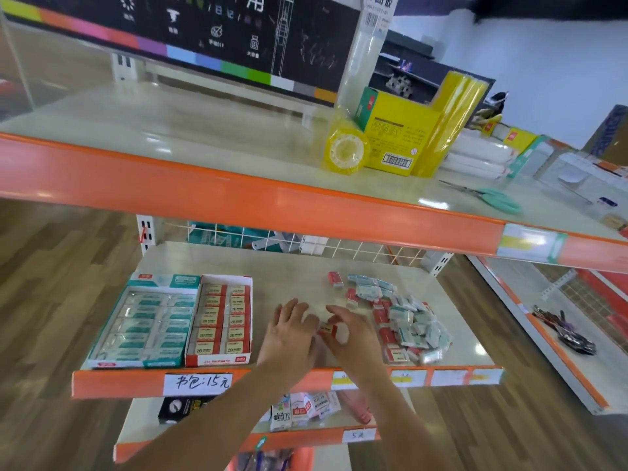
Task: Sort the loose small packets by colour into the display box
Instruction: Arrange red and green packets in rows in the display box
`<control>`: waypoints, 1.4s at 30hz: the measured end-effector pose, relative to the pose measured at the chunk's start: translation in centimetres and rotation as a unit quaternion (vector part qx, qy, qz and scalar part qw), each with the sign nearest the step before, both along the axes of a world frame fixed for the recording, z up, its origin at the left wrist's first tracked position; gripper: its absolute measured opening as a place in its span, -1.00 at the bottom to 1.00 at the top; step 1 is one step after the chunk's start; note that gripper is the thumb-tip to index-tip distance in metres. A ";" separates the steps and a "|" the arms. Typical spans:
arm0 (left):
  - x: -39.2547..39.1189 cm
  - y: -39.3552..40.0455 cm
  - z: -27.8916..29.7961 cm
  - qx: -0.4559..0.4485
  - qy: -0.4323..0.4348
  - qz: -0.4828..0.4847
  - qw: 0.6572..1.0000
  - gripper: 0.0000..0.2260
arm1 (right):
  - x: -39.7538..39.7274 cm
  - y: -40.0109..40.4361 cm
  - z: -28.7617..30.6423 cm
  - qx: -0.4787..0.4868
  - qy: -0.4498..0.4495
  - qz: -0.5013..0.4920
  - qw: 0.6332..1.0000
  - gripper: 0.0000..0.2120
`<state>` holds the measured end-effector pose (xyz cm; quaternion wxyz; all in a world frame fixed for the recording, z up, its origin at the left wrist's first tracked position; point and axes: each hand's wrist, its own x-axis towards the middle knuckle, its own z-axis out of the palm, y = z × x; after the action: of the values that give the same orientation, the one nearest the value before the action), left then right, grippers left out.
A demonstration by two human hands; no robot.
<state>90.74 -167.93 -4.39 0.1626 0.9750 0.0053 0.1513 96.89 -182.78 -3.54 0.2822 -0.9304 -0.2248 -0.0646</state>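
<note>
**Packets part sorted, one red packet in hand**

A red display box (219, 317) stands on the shelf, packed with two neat columns of red-and-cream packets. Just left of it, touching, a teal display box (142, 321) holds rows of teal-and-white packets. Well to the right lies a loose heap of packets (404, 321), teal and red mixed, tumbled at all angles. Between boxes and heap, one red packet (329, 328) is pinched at fingertips

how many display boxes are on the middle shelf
2, side by side at the shelf's left: a teal box on the outside and a red box next to it, nearer the hands. None seems hidden.
</note>
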 end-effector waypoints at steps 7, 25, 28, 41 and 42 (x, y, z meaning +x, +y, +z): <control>0.1 2.4 2.2 0.025 -0.048 0.046 0.997 -0.67 | 0.4 2.7 2.8 0.016 -0.042 0.036 0.998 -0.61; -5.3 13.6 1.7 0.047 -0.047 0.155 0.986 -0.57 | -1.4 14.0 3.6 0.044 -0.005 0.146 0.988 -0.58; -6.1 14.2 1.8 0.031 -0.027 0.168 0.985 -0.50 | -1.8 15.1 3.9 0.037 0.012 0.158 0.987 -0.58; -7.3 16.5 1.4 0.013 -0.017 0.186 0.982 -0.56 | -3.3 18.3 4.4 -0.002 0.045 0.185 0.982 -0.66; -7.2 16.6 1.3 0.011 -0.017 0.186 0.982 -0.57 | -3.4 18.5 4.4 0.001 0.048 0.190 0.981 -0.65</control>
<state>83.53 -151.35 -3.05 0.1210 0.9560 0.1825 0.1954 93.47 -164.28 0.82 0.3009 -0.8724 -0.3836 0.0347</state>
